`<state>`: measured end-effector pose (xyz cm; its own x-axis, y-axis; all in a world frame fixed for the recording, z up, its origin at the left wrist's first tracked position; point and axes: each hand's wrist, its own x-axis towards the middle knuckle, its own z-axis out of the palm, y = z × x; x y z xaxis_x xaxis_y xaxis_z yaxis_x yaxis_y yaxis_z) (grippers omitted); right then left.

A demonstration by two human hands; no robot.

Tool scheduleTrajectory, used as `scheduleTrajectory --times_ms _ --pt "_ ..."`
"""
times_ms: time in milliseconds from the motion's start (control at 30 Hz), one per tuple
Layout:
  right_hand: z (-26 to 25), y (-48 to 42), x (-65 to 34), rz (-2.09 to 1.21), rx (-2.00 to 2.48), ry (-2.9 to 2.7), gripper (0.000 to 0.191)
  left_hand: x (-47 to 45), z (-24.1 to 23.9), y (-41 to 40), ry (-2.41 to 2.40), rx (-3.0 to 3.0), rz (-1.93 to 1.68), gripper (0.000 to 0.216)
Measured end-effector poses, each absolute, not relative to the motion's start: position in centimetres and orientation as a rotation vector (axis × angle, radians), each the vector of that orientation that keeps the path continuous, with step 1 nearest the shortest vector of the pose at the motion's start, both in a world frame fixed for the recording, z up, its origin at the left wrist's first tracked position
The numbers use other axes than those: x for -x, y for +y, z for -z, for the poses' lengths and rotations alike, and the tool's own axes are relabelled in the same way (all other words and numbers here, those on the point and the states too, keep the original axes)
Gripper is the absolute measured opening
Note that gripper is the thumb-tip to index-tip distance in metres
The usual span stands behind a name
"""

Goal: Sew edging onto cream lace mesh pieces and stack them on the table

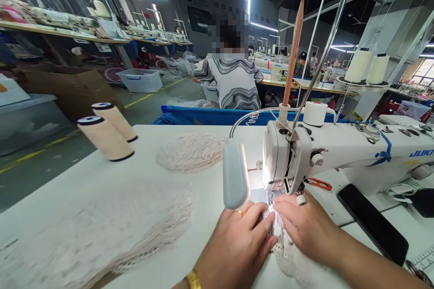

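A strip of white lace runs under the presser foot of a white sewing machine and hangs toward me below the needle. My left hand pinches the lace's left edge between thumb and fingers, just in front of the foot. On the other side, my right hand is closed on the lace, its fingertips right beside the needle and partly behind the machine head. A grey lamp lights the spot. Stacked lace pieces lie left of my hands, with a smaller lace pile farther back.
Two thread cones stand at the table's left edge. To the right lie a black phone and orange thread snips. A pencil stands upright on the machine head. Ahead, a person sits facing away.
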<state>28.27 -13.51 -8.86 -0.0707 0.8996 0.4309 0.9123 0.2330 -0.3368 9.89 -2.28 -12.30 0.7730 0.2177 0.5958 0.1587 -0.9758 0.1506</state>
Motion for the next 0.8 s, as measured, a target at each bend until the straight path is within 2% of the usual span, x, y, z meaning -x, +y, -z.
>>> scheduleTrajectory --times_ms 367,667,733,800 --pt "9.1 -13.3 -28.4 -0.001 1.671 -1.954 0.025 -9.8 12.0 -2.3 0.302 -2.836 -0.983 0.025" --pt "9.0 -13.2 -28.5 0.128 1.711 -1.937 0.026 -9.9 12.2 -1.9 0.336 -2.823 -0.927 0.022" --pt "8.7 -13.7 -28.4 0.157 1.729 -1.946 0.021 -9.8 11.9 -1.9 0.322 -2.803 -0.914 0.022" --pt "8.5 -14.5 -28.1 0.116 1.718 -1.982 0.005 -9.8 11.4 -1.8 0.307 -2.777 -0.890 0.021"
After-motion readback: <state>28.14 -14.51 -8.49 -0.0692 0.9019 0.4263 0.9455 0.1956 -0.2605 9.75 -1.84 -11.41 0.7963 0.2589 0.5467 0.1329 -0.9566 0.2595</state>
